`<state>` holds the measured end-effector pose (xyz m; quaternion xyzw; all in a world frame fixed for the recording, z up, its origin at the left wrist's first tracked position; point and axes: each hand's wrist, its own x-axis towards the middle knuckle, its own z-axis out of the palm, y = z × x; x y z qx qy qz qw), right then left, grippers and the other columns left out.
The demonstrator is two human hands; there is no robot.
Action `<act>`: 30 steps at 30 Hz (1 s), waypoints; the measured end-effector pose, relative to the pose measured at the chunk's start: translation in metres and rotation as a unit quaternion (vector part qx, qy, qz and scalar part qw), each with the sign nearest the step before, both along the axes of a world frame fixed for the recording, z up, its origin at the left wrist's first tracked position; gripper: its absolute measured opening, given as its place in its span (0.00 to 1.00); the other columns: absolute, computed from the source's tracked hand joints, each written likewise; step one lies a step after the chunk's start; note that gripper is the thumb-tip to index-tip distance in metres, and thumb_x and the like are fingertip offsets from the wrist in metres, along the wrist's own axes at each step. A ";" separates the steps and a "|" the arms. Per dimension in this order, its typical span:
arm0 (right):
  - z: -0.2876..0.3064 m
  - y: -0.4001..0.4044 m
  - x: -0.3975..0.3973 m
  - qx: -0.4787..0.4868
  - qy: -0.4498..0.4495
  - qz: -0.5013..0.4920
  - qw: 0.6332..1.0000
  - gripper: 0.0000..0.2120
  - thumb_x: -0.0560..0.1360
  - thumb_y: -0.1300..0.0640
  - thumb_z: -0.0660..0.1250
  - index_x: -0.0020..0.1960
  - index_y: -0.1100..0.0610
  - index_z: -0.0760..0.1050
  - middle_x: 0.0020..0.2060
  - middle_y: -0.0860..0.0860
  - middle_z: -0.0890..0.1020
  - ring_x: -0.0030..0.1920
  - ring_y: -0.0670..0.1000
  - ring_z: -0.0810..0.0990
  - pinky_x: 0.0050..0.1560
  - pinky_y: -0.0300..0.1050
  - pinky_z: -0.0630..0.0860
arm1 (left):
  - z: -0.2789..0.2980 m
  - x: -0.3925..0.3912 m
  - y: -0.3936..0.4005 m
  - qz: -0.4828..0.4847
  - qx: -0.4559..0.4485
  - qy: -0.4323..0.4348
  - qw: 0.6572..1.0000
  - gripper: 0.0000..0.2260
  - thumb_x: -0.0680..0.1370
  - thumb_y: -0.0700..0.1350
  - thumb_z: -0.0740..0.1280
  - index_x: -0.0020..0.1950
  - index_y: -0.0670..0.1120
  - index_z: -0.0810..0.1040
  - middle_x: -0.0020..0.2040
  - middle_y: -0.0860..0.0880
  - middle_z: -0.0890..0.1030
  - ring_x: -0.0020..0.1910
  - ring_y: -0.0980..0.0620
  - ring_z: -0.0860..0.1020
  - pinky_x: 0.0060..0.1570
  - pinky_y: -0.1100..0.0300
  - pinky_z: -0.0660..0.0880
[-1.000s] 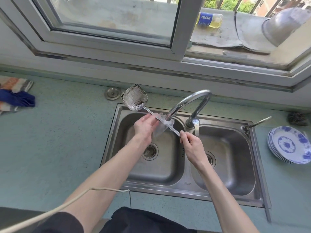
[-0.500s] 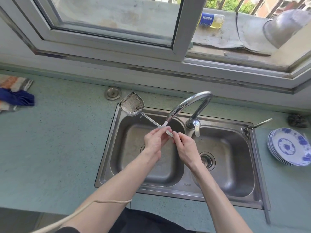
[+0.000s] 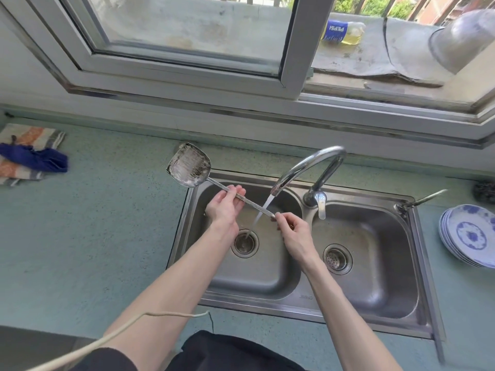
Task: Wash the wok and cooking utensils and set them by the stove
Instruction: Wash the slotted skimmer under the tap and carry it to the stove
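While water runs from the curved chrome faucet (image 3: 308, 170), the steel spatula (image 3: 190, 166) slants over the left basin of the stainless sink (image 3: 412, 253), its scuffed blade past the sink's back-left corner. The left hand (image 3: 223, 207) cradles the thin handle with loosely curled fingers; the right hand (image 3: 293, 232) pinches its end, hiding the tip.
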<state>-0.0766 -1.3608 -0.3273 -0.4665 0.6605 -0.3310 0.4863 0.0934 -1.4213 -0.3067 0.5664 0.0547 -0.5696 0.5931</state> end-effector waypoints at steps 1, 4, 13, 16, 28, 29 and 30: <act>0.000 -0.005 0.003 -0.006 0.023 0.011 1.000 0.13 0.83 0.48 0.65 0.45 0.52 0.83 0.30 0.41 0.74 0.31 0.44 0.68 0.35 0.42 0.66 | -0.001 0.002 0.000 -0.003 -0.002 -0.008 1.000 0.04 0.79 0.33 0.69 0.49 0.40 0.76 0.52 0.39 0.85 0.50 0.44 0.85 0.56 0.50 0.82; 0.002 -0.022 0.013 -0.037 0.165 0.075 0.983 0.17 0.84 0.47 0.60 0.41 0.52 0.79 0.36 0.46 0.80 0.40 0.49 0.78 0.45 0.50 0.73 | -0.002 0.007 0.001 -0.020 -0.014 -0.032 0.999 0.05 0.78 0.32 0.70 0.47 0.41 0.76 0.49 0.40 0.85 0.50 0.44 0.85 0.54 0.51 0.83; 0.023 -0.061 0.055 -0.089 0.384 0.241 0.887 0.23 0.86 0.42 0.49 0.52 0.56 0.76 0.51 0.59 0.82 0.51 0.66 0.83 0.51 0.57 0.79 | 0.002 -0.013 0.001 0.004 -0.015 -0.049 0.999 0.07 0.79 0.29 0.67 0.45 0.39 0.74 0.44 0.40 0.83 0.39 0.50 0.84 0.37 0.62 0.82; 0.020 -0.059 0.035 -0.093 0.395 0.263 0.875 0.15 0.86 0.46 0.52 0.58 0.53 0.73 0.50 0.54 0.83 0.51 0.63 0.83 0.50 0.57 0.81 | 0.002 -0.006 -0.007 0.018 0.002 -0.056 0.998 0.05 0.79 0.31 0.67 0.53 0.37 0.75 0.46 0.40 0.85 0.41 0.49 0.85 0.38 0.60 0.82; 0.006 -0.043 -0.024 -0.027 0.189 0.153 0.970 0.21 0.86 0.48 0.56 0.36 0.52 0.68 0.31 0.45 0.74 0.34 0.42 0.73 0.41 0.45 0.68 | 0.010 0.005 -0.014 0.024 0.016 -0.070 0.997 0.09 0.79 0.30 0.68 0.44 0.42 0.73 0.50 0.37 0.84 0.46 0.46 0.85 0.52 0.53 0.82; 0.009 -0.045 -0.017 -0.041 0.206 0.162 0.964 0.20 0.87 0.48 0.55 0.37 0.52 0.68 0.34 0.47 0.76 0.38 0.47 0.76 0.44 0.48 0.70 | 0.011 0.004 -0.013 0.024 0.017 -0.069 0.997 0.09 0.77 0.30 0.69 0.43 0.42 0.74 0.48 0.37 0.85 0.46 0.46 0.85 0.54 0.53 0.82; 0.012 -0.047 -0.009 -0.054 0.234 0.171 0.956 0.20 0.86 0.47 0.54 0.39 0.52 0.68 0.36 0.50 0.79 0.42 0.53 0.78 0.47 0.51 0.73 | 0.012 0.003 -0.012 0.024 0.017 -0.067 0.997 0.10 0.76 0.29 0.70 0.43 0.41 0.75 0.46 0.38 0.85 0.45 0.46 0.85 0.54 0.53 0.82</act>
